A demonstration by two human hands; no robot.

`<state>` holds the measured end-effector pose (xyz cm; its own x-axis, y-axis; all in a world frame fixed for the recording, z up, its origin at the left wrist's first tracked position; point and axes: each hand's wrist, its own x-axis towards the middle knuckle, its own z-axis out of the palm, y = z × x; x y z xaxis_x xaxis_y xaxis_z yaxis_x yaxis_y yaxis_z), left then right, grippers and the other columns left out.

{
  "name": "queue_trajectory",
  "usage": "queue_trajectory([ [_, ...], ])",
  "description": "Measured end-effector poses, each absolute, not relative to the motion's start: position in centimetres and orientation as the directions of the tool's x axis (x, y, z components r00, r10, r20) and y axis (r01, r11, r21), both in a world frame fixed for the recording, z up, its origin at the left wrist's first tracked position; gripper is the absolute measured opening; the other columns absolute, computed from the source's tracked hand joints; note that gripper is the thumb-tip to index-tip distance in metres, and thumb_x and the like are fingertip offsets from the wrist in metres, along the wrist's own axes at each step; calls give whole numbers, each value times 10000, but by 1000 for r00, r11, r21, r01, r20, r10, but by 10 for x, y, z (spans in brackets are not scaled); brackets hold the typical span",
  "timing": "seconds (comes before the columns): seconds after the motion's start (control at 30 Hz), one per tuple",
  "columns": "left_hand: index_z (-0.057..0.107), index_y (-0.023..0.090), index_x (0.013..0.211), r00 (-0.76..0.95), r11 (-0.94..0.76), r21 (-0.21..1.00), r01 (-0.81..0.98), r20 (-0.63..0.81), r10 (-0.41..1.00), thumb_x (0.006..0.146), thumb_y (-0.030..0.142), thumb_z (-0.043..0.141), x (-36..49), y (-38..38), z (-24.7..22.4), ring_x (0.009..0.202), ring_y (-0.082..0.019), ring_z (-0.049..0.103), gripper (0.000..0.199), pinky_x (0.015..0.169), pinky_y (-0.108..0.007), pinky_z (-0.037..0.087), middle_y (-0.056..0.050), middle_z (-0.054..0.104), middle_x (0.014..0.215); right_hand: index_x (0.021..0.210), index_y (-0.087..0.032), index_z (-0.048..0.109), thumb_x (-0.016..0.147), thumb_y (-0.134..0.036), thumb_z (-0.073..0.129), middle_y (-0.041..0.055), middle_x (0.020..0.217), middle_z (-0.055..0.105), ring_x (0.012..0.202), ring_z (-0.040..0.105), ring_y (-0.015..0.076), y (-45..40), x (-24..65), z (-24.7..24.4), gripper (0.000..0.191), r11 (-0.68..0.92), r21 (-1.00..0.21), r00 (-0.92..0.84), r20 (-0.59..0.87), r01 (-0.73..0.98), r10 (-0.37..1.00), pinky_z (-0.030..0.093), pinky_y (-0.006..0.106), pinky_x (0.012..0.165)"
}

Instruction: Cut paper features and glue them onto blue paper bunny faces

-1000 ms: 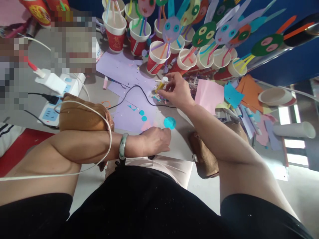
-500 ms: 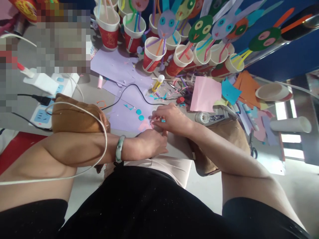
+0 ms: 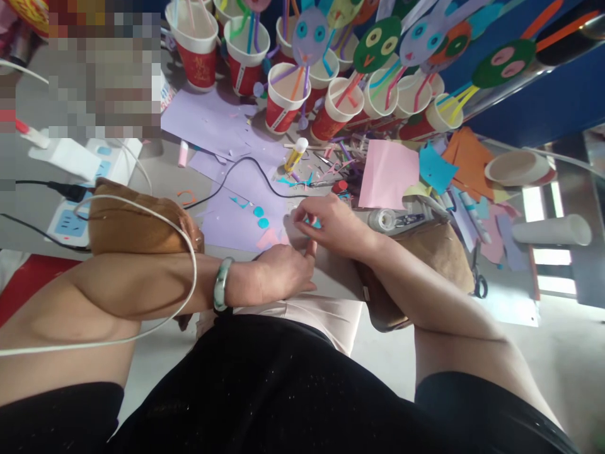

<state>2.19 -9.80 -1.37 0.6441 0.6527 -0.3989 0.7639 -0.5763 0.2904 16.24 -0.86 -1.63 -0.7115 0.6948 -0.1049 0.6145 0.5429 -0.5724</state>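
Observation:
My right hand (image 3: pixel 333 221) is bent over the grey tabletop, fingers curled and tips drawn together. A bit of blue paper (image 3: pixel 316 222) shows in the gap under its fingers; whether it is held or lies below, I cannot tell. My left hand (image 3: pixel 283 271), a jade bangle (image 3: pixel 221 284) on its wrist, rests just nearer to me, index finger and thumb stretched out apart. Its other fingers are mostly hidden. Next to it lie pink paper scraps (image 3: pixel 268 238) and two blue paper discs (image 3: pixel 260 217) on a purple sheet (image 3: pixel 227 224).
Red paper cups (image 3: pixel 282 107) with straws and paper animal faces stand at the back. A glue stick (image 3: pixel 296 155), pink paper (image 3: pixel 390 173), a tape roll (image 3: pixel 385 221), scissors (image 3: pixel 479 285) and power strips (image 3: pixel 73 217) lie around. A white cable (image 3: pixel 193 265) crosses my left forearm.
My right hand's fingertips have moved slightly right, away from the pink scraps. My left hand has hardly moved; the view has shifted a little.

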Motion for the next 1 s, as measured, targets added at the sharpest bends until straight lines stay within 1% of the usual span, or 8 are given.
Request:
queue_trajectory([
  [0.07, 311, -43, 1581, 645, -580, 288, 762, -428, 634, 999, 560, 549, 22, -98, -16, 738, -314, 740, 871, 559, -327, 446, -204, 764, 842, 799, -196, 677, 854, -201, 636, 19, 766, 697, 693, 589, 161, -5, 174, -13, 69, 462, -657, -662, -76, 596, 745, 425, 303, 705],
  [0.1, 277, -45, 1593, 647, -584, 289, 758, -440, 622, 1004, 562, 539, 23, -98, -17, 735, -314, 741, 886, 556, -326, 445, -199, 763, 825, 795, -198, 678, 848, -225, 658, 14, 756, 693, 668, 573, 154, -3, 180, -11, 62, 425, -684, -635, -73, 593, 769, 428, 298, 673],
  [0.2, 275, -36, 1600, 658, -602, 278, 749, -428, 620, 1009, 569, 523, 23, -98, -23, 719, -300, 740, 882, 547, -325, 445, -194, 763, 830, 821, -198, 689, 812, -281, 729, 7, 746, 690, 621, 534, 136, 1, 194, -11, 93, 345, -727, -564, -70, 594, 823, 428, 291, 612],
  [0.27, 293, -35, 1596, 665, -613, 268, 743, -402, 630, 1009, 573, 521, 23, -99, -26, 705, -286, 736, 876, 554, -326, 456, -190, 762, 831, 849, -195, 697, 785, -299, 765, 10, 753, 693, 622, 540, 135, 2, 199, -14, 140, 311, -745, -536, -74, 591, 841, 443, 291, 602],
  [0.5, 347, -71, 1564, 680, -647, 221, 730, -321, 659, 1005, 579, 523, 22, -103, -30, 664, -257, 715, 875, 558, -317, 463, -170, 747, 761, 842, -201, 735, 783, -407, 798, 44, 801, 754, 757, 688, 201, 3, 201, -22, 223, 211, -822, -537, -131, 528, 833, 568, 349, 716],
  [0.63, 392, -70, 1542, 690, -661, 202, 723, -264, 674, 1010, 565, 525, 21, -104, -33, 659, -244, 712, 839, 575, -313, 468, -152, 739, 743, 868, -201, 757, 801, -400, 783, 58, 840, 779, 803, 733, 230, 3, 202, -21, 212, 132, -862, -538, -180, 490, 823, 596, 376, 751],
  [0.77, 401, -63, 1538, 701, -671, 207, 713, -251, 668, 1016, 553, 516, 21, -105, -36, 663, -237, 709, 816, 590, -309, 469, -150, 736, 743, 824, -205, 761, 807, -350, 765, 49, 819, 777, 787, 731, 229, 2, 203, -20, 146, 134, -851, -544, -196, 507, 816, 591, 368, 739],
  [1.0, 383, -66, 1549, 690, -665, 188, 723, -253, 678, 1020, 550, 506, 21, -106, -35, 635, -239, 700, 822, 581, -309, 469, -149, 727, 700, 798, -218, 766, 827, -275, 703, 39, 824, 752, 771, 667, 194, 4, 204, -24, 90, 276, -793, -582, -118, 543, 804, 538, 342, 727],
])
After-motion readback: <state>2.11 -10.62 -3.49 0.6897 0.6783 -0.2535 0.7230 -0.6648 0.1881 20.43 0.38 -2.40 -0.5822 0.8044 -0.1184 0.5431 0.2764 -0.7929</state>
